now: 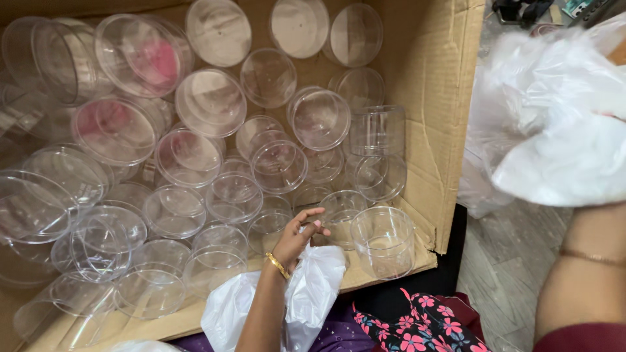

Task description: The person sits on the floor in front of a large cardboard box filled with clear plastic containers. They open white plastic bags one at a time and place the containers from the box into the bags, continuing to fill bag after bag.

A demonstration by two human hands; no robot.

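Left hand: I see my left hand over the near edge of the cardboard box, fingers loosely apart and curled, clamped on nothing; a gold bangle sits on the wrist.
Nearest things: just under the fingertips is a clear round plastic container; another, upright, stands just right of it.
White bag: a white plastic bag lies under my wrist, draped over the box's near edge.
Box contents: many clear round containers fill the box, some tipped, a few showing pink.
Right hand: hidden behind a large white bag at upper right; I cannot tell its fingers' state.
Floor: grey floor beside the box.
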